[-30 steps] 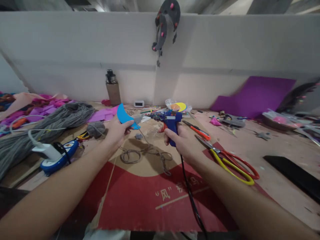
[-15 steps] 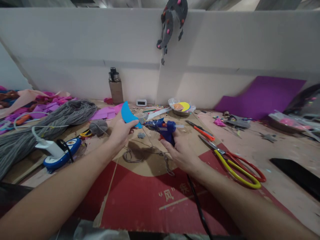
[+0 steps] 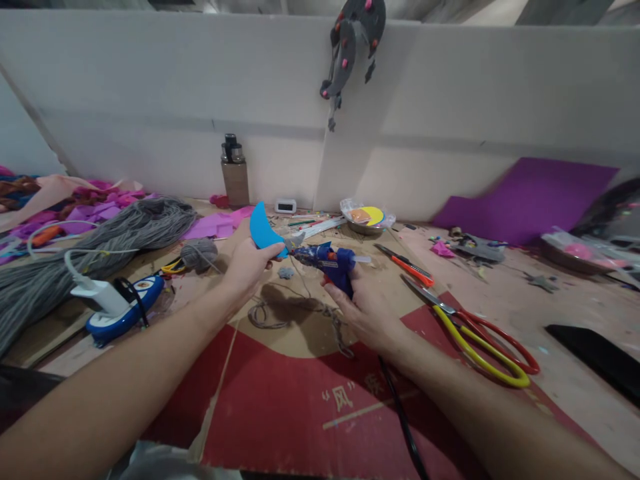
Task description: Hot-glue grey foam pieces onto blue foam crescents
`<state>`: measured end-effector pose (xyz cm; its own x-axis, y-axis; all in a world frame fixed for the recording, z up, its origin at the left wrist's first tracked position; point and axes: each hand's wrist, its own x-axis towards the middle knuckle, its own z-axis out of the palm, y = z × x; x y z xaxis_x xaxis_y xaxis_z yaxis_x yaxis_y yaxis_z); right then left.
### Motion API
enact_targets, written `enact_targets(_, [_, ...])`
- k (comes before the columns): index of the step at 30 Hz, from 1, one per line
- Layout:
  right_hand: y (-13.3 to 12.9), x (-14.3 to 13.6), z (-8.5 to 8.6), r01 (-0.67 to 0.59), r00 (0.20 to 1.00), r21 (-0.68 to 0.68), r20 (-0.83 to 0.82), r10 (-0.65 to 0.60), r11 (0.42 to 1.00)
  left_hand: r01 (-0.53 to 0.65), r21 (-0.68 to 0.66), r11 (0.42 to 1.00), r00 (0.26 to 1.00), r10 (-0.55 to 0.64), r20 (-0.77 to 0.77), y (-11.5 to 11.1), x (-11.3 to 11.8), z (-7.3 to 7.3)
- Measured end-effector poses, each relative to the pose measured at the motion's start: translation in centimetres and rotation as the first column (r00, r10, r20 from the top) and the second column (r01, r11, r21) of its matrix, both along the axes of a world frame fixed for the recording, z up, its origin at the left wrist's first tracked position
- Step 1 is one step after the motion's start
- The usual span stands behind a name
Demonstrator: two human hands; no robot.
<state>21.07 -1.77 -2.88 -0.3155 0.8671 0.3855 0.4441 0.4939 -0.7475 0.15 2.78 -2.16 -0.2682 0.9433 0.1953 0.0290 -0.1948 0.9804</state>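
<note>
Between the thumb and fingers of my left hand (image 3: 253,265) is a blue crescent-shaped piece (image 3: 265,230), its curve rising to the upper left. My right hand (image 3: 367,303) is wrapped round the grip of a blue glue gun (image 3: 340,265), a clear glue stick jutting from its rear. The nozzle points left and meets the crescent's lower tip; whether it touches cannot be made out. A small grey piece (image 3: 296,239) shows just behind the tip. Below both hands, grey yarn (image 3: 267,319) lies loosely coiled on the cardboard (image 3: 280,400), near a small grey star (image 3: 286,273).
To the right lie a red utility knife (image 3: 413,270), large scissors (image 3: 480,340) with red and yellow handles, and a black phone-like slab (image 3: 595,357). At left are a power strip (image 3: 127,310), a yarn ball (image 3: 199,255) and a grey yarn hank (image 3: 110,247). A bottle (image 3: 235,177) stands behind.
The view has shifted slightly, so everything sits a little differently in frame. Both hands keep their holds, with the glue gun's nozzle still at the crescent's lower tip.
</note>
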Motion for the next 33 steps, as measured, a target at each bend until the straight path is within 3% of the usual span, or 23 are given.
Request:
enact_targets(19, [-0.1, -0.1, 0.1, 0.042, 0.999, 0.042, 0.011, -0.042, 0.998, 0.061, -0.009, 0.998, 0.995, -0.061, 0.073, -0.2, 0.2, 0.3])
enact_targets(28, [0.0, 0.0, 0.0, 0.044, 0.999, 0.043, -0.003, -0.044, 0.998, 0.119, -0.023, 0.993, 0.992, -0.119, 0.031, 0.2, 0.3, -0.9])
enact_targets(33, [-0.1, 0.0, 0.0, 0.051, 0.999, 0.039, 0.006, -0.051, 0.998, 0.079, -0.011, 0.997, 0.997, -0.079, 0.027, -0.1, 0.5, -0.3])
